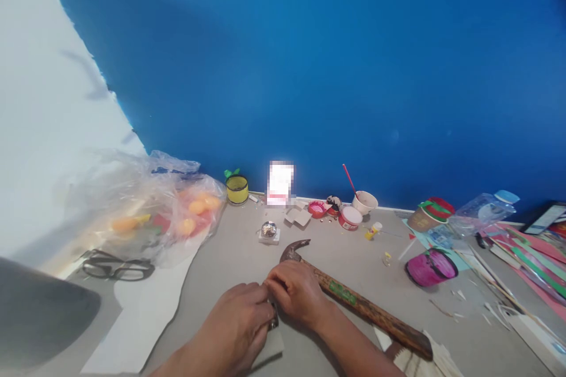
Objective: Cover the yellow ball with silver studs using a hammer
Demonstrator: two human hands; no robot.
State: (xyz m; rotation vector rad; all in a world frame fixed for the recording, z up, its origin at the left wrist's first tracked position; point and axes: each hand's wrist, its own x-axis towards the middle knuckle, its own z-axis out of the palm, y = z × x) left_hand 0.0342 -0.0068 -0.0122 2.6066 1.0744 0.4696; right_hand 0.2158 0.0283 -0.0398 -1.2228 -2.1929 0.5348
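My left hand (239,318) and my right hand (297,290) meet low in the middle of the view, fingers closed and fingertips touching. Whatever is pinched between them is hidden. A small shiny metal piece (273,319) shows partly beneath the left fingers, above a light flat piece (270,350) on the table. Just beyond the right hand lies a claw hammer (367,301), its rusty head pointing away and its wooden handle running toward the lower right under green marking. Farther off, a shiny round metal item (268,228) rests on a small white box.
Clear plastic bags (186,212) holding orange items and black glasses (117,266) lie left. At the back stand a yellow cup (237,189), a bright blurred screen (280,184) and a white bowl (365,202). Rightward are a magenta cup (431,267), a plastic bottle (484,212) and paper strips.
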